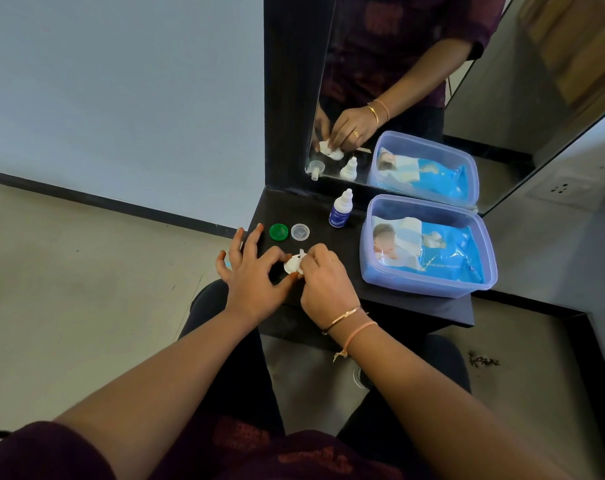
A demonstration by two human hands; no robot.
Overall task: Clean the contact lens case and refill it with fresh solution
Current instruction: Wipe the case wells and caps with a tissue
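Note:
The white contact lens case (291,265) lies on the dark shelf (415,308) between my hands. My left hand (250,271) pinches its left end with thumb and forefinger, the other fingers spread out. My right hand (323,278) pinches a small white wipe (301,254) against the case's right well. A green cap (278,232) and a clear cap (300,232) lie just beyond the case. The white and blue solution bottle (340,209) stands upright behind them.
A clear blue plastic box (429,287) holding a blue pack of wipes (443,254) sits on the right of the shelf. A mirror (415,81) stands against the back and reflects the hands, bottle and box. The floor drops away left of the shelf.

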